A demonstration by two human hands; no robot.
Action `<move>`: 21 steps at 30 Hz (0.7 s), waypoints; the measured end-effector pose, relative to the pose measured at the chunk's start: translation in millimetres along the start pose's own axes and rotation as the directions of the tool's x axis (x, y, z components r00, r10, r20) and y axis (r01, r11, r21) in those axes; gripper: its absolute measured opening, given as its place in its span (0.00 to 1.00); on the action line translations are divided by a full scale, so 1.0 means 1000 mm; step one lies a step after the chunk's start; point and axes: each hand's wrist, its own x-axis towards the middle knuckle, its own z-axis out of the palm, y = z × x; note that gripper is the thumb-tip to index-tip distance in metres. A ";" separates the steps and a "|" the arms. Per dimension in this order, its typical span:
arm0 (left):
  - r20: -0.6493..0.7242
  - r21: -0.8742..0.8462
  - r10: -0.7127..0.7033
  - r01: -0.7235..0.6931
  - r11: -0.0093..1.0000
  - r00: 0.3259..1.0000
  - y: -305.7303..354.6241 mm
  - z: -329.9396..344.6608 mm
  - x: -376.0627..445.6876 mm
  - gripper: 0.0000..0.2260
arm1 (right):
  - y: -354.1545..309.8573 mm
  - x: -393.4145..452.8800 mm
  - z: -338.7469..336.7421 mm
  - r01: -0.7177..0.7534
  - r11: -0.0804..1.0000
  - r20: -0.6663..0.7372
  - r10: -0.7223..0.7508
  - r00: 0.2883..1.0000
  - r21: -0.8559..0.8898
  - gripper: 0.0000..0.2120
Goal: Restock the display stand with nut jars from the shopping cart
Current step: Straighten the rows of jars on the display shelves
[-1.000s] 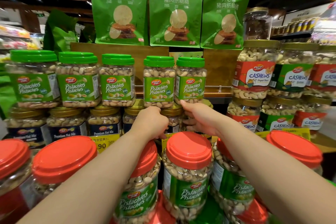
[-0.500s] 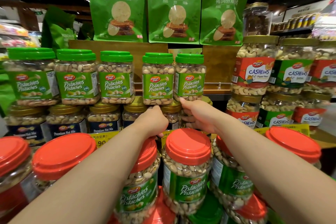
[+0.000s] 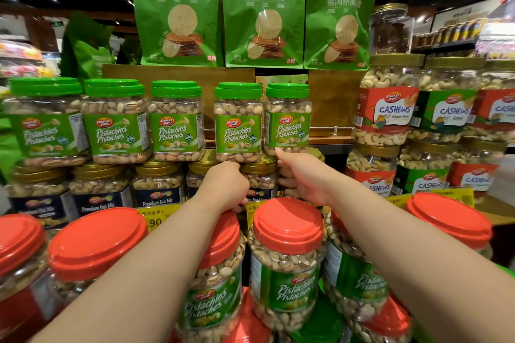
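Both arms are stretched out to the display stand. The left hand (image 3: 225, 185) and the right hand (image 3: 299, 175) curl around a gold-lidded nut jar (image 3: 259, 175) in the lower row, one on each side, just below the two green-lidded pistachio jars (image 3: 238, 122). The right thumb points up, touching the base of the right-hand one. Close to us, red-lidded pistachio jars (image 3: 287, 259) stand crowded together under the forearms. Cashew jars (image 3: 386, 100) are stacked off to the right, green snack bags (image 3: 263, 11) above.
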 end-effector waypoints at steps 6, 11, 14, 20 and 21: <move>-0.021 -0.112 -0.023 0.021 0.993 1.000 0.002 -0.001 0.000 0.25 | -0.005 -0.001 0.006 -0.011 0.998 -0.040 0.008 0.999 -0.056 0.34; -0.035 -0.129 -0.005 0.000 0.992 0.999 0.002 -0.003 -0.001 0.23 | -0.005 -0.002 0.008 0.022 1.000 -0.038 -0.022 0.999 -0.004 0.29; -0.040 -0.130 0.002 -0.007 0.992 0.999 0.001 -0.003 -0.001 0.23 | -0.005 0.001 0.007 0.026 0.999 -0.033 -0.025 0.999 0.037 0.30; -0.049 -0.063 0.014 -0.017 0.998 0.999 0.002 -0.004 -0.005 0.24 | -0.006 -0.001 0.006 0.020 0.999 -0.011 -0.019 1.000 0.047 0.31; -0.045 -0.049 0.016 -0.018 0.999 0.999 0.003 -0.004 -0.006 0.24 | -0.006 -0.002 0.006 0.022 0.999 -0.010 -0.021 1.000 0.043 0.31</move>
